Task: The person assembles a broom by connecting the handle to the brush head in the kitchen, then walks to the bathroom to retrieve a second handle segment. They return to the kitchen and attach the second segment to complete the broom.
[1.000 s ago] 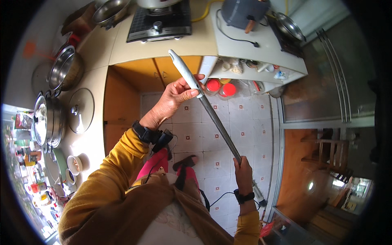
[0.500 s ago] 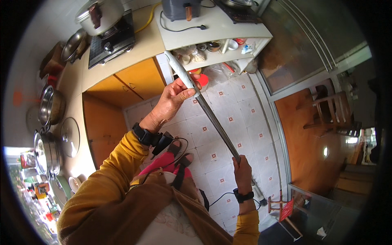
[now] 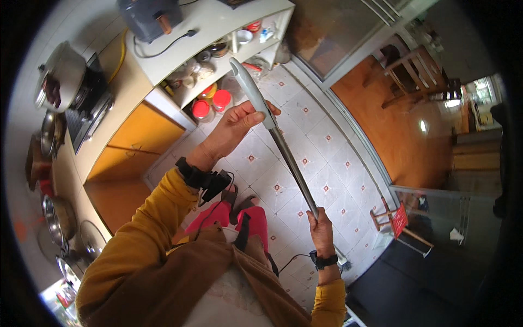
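A long pole with a dark metal shaft (image 3: 291, 166) and a pale grey plastic grip (image 3: 248, 84) slants across the middle of the view. My left hand (image 3: 242, 124) is closed around the lower part of the grip, the hooked tip sticking out beyond it. Lower down and to the right, my right hand (image 3: 321, 231) grasps the shaft. Past my right wrist a white piece and a dark, bristly bit (image 3: 344, 264) show at the pole's lower end; my hand and forearm hide much of it, so its kind is unclear.
Jars with red lids (image 3: 221, 100) stand on the tiled floor by a white shelf unit (image 3: 218, 30). At left runs a counter with a pressure cooker (image 3: 62, 76) on a stove. A small folding stool with a red seat (image 3: 400, 220) stands at right, near a sliding glass door.
My view has turned to the right, so counter and shelf have slid left and more red-lidded jars show. Both hands keep their hold on the pole, which is slightly steeper.
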`<state>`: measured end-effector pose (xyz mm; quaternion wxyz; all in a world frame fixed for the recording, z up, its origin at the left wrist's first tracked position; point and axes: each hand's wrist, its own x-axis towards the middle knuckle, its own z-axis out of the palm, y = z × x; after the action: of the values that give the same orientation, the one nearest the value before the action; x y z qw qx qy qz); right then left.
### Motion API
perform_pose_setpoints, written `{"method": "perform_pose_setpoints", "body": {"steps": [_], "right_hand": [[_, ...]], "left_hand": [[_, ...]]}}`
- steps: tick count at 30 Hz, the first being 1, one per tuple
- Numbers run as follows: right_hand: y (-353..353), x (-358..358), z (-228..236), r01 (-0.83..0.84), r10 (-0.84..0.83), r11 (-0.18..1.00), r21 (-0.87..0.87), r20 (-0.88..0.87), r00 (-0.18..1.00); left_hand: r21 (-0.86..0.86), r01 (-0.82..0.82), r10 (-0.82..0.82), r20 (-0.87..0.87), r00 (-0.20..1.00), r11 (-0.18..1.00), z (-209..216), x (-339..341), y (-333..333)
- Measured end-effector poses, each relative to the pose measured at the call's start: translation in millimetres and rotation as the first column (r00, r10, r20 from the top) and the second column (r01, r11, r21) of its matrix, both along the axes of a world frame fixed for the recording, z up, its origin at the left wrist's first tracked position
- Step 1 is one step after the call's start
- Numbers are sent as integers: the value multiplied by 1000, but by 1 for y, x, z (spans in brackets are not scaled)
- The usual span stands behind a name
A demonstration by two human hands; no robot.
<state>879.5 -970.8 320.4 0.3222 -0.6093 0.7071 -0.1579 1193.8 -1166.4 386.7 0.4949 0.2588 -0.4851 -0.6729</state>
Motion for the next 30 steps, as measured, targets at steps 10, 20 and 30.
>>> {"method": "perform_pose_setpoints", "body": {"steps": [10, 20, 30], "right_hand": [[46, -81, -4, 200, -205, 978, 53, 117, 972], [100, -216, -28, 277, -309, 950, 147, 287, 907], [90, -294, -28, 320, -300, 947, 2, 357, 885]], "left_hand": [[8, 197, -197, 91, 976, 980, 10, -147, -23], [58, 450, -450, 240, 860, 891, 40, -337, -3], [-75, 554, -517, 271, 811, 829, 68, -469, -10]]}}
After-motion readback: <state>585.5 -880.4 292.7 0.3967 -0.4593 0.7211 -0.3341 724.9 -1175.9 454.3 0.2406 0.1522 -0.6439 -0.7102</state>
